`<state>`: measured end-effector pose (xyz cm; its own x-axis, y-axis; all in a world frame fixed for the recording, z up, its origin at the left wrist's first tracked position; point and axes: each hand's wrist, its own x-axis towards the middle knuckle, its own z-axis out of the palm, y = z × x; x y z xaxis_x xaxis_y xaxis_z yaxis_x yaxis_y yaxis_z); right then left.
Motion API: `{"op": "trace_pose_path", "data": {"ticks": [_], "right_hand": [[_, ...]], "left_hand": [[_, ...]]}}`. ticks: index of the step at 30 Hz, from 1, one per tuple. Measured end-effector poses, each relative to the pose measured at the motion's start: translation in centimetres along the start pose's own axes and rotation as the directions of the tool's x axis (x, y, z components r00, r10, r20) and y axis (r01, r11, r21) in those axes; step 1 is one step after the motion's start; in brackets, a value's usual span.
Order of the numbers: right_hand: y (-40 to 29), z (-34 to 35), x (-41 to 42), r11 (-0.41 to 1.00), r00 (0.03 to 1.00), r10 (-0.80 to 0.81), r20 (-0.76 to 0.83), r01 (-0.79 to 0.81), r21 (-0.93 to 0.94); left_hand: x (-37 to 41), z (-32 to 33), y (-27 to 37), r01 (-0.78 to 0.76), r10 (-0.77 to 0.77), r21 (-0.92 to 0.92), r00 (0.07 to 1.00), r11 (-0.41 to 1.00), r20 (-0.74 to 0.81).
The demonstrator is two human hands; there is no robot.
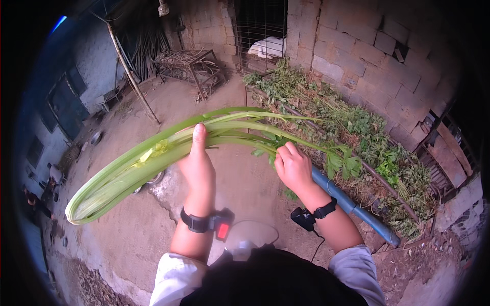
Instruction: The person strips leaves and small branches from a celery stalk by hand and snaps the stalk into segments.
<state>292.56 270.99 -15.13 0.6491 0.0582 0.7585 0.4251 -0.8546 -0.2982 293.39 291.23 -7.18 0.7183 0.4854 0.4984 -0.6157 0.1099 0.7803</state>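
Observation:
A large bunch of celery point(126, 176) lies across my view, its pale base at the lower left and its thin stalks and leaves point(342, 160) at the right. My left hand point(198, 164) grips the bunch around its middle from below, thumb on top of the stalks. The fingers of my right hand point(293, 166) are closed on a thin lower stalk near the leafy end. Small yellow-green inner leaves point(153, 151) show between the thick stalks. Each wrist wears a black strap with a small device.
Cut greens point(356, 122) are heaped along the block wall, with a blue pipe point(356, 208) beside them. A wooden pole point(130, 72) and a metal frame with twigs point(191, 65) stand ahead. A white animal point(268, 46) is behind bars. People point(55, 174) are at the far left.

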Motion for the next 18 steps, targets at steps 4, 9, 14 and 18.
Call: {"op": "trace_pose_path", "data": {"ticks": [4,9,14,18], "right_hand": [[-0.9,1.2,0.9,0.889,0.969,0.232,0.087,-0.248,0.386],[-1.4,0.7,2.5,-0.129,0.668,0.365,0.649,-0.654,0.746],[-1.3,2.4,1.9,0.522,0.833,0.287,0.473,-0.550,0.652],[-3.2,2.9,2.1,0.979,0.958,-0.143,0.250,0.174,-0.106]], "left_hand": [[2.1,-1.1,0.3,0.003,-0.003,-0.006,1.000,1.000,-0.012],[4.6,-2.4,-0.3,-0.001,0.003,-0.113,1.000,0.994,0.013],[5.9,-3.4,0.0,0.047,-0.038,-0.136,0.997,0.990,0.071],[6.4,-2.8,-1.6,0.089,-0.076,-0.128,0.992,0.988,0.102]]}}
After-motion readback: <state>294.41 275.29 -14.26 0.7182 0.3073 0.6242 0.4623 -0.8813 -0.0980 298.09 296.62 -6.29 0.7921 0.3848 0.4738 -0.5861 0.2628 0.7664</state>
